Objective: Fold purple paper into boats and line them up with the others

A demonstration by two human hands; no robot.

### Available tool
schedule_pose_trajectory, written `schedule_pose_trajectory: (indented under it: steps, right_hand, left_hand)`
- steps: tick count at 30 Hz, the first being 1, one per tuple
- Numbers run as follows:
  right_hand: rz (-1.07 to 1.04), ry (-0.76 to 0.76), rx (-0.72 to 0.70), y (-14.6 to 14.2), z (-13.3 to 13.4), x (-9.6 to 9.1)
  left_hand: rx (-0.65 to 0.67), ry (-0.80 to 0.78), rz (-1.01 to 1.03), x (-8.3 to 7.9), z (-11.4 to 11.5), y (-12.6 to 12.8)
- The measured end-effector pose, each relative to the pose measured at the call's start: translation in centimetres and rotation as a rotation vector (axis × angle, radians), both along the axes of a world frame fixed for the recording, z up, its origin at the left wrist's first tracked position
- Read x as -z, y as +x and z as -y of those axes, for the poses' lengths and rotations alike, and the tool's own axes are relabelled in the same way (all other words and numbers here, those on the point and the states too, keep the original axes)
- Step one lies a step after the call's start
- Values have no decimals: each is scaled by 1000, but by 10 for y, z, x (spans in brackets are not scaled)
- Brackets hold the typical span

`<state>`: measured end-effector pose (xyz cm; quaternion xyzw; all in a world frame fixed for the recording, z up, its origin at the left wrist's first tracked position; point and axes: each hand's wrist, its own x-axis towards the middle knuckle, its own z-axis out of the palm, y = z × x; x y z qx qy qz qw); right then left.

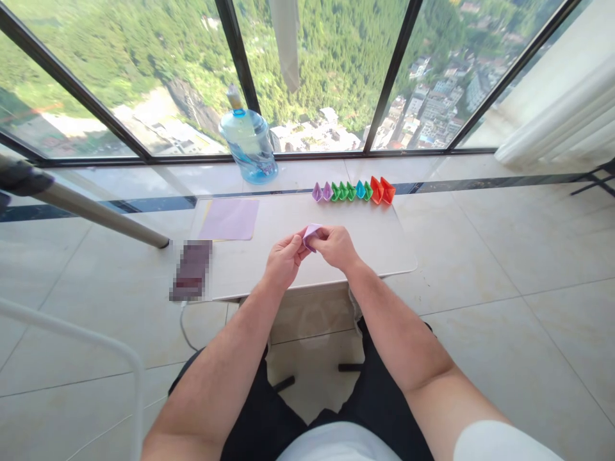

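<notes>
A small folded piece of purple paper (312, 234) is held up between both my hands over the white table (365, 246). My left hand (283, 259) pinches its left edge between thumb and fingers. From the other side my right hand (337, 246) grips it, with fingers partly tucked into the fold. Along the far edge of the table stands a row of folded paper boats: purple ones (321, 191), green ones (343, 191), a blue one (360, 189) and larger orange-red ones (382, 191). Flat purple sheets (230, 219) lie at the table's left.
A blurred-out dark device (193, 269) sits at the table's left edge, a cable (185, 330) hanging below it. Behind the table a large blue water bottle (250, 144) stands by the window. A metal pole (106, 211) slants in from the left, above a white curved rail (72, 330).
</notes>
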<state>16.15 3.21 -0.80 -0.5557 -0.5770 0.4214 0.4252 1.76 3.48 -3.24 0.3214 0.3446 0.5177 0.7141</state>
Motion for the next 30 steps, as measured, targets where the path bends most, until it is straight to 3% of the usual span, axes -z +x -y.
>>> schedule_pose_trajectory:
  steps: [4,11,30]
  right_hand:
    - [-18,2,-46,0,-1,2]
    - [266,37,44,-6,2,0]
    - [162,29,92,-15,3,11]
  left_hand:
    - [23,-23,2,1,1,2]
    - [-11,-42,5,2,3,3]
    - [-37,-64,-7,4,5,4]
